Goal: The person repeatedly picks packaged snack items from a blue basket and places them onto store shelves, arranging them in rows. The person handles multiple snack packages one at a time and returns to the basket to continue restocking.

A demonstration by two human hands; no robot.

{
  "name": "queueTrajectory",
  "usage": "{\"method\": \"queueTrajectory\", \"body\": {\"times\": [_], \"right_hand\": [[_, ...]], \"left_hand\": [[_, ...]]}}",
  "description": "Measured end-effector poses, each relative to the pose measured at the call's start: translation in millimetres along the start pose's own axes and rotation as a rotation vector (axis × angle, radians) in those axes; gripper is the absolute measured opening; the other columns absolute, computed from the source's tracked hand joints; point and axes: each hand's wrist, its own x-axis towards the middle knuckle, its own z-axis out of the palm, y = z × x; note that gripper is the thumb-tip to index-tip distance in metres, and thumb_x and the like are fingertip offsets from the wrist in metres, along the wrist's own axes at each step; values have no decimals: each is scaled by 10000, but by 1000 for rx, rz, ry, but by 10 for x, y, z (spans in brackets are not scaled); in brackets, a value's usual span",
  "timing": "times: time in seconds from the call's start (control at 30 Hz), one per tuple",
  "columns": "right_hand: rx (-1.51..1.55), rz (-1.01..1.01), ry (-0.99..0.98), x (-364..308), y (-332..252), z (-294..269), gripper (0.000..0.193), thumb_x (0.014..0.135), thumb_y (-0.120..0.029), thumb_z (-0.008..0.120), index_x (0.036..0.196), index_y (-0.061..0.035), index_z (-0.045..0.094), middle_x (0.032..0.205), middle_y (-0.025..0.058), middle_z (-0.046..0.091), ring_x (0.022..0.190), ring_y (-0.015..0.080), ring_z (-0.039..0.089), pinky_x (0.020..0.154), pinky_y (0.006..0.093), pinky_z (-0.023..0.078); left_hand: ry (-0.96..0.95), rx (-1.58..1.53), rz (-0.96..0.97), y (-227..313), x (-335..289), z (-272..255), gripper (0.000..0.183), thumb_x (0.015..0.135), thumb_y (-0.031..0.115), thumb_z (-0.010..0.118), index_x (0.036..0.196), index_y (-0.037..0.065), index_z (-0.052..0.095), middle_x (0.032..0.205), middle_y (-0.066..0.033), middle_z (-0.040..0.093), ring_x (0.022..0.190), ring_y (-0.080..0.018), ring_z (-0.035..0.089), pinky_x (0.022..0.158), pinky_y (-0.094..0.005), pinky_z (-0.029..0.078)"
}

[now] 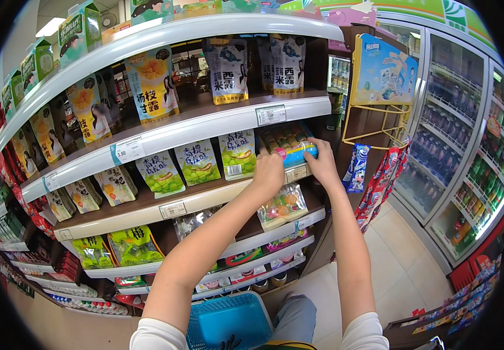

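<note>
Both my hands are on a blue pack (289, 156) with a clear window, through which brownish rolled pieces show. It sits at the right end of the middle shelf (205, 189), under the white shelf edge above. At its left front side my left hand (268, 171) has its fingers closed on the pack. My right hand (322, 161) grips the right corner, thumb pressed on the blue front and the other fingers mostly hidden. Left of the pack stands a row of green-and-white pouches (237, 153).
Yellow-and-white pouches (151, 84) line the shelf above. A clear snack bag (282, 205) lies below my hands. A blue basket (228, 321) is low in front of me. To the right are a yellow wire rack (374, 123), hanging red packets (380, 184) and glass-door drink fridges (447, 116).
</note>
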Motion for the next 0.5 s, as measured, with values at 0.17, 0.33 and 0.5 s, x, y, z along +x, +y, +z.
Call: {"method": "queueTrajectory", "body": {"times": [0.17, 0.33, 0.5], "right_hand": [[-76, -53, 52, -105, -46, 47, 499, 866, -206, 656, 1306, -14, 521, 1358, 261, 437, 1260, 450, 410, 1062, 471, 354], [-115, -110, 96, -394, -274, 38, 626, 885, -208, 648, 1392, 50, 388, 1446, 293, 333, 1332, 466, 325, 1100, 502, 295], [-109, -146, 80, -762, -595, -48, 688, 882, -182, 655, 1435, 48, 318, 1478, 275, 299, 1372, 444, 286, 1129, 490, 247]], "left_hand": [[36, 107, 83, -5, -68, 73, 357, 713, -19, 575, 1039, -164, 580, 1159, -428, 522, 1048, -502, 556, 936, -510, 463], [147, 176, 210, 30, -245, 3, 455, 738, -28, 572, 1153, -205, 514, 1264, -443, 454, 1215, -514, 452, 1061, -501, 377], [71, -3, 320, 203, -601, -344, 464, 825, -6, 557, 1244, -182, 464, 1355, -408, 388, 1299, -516, 376, 1114, -497, 324]]}}
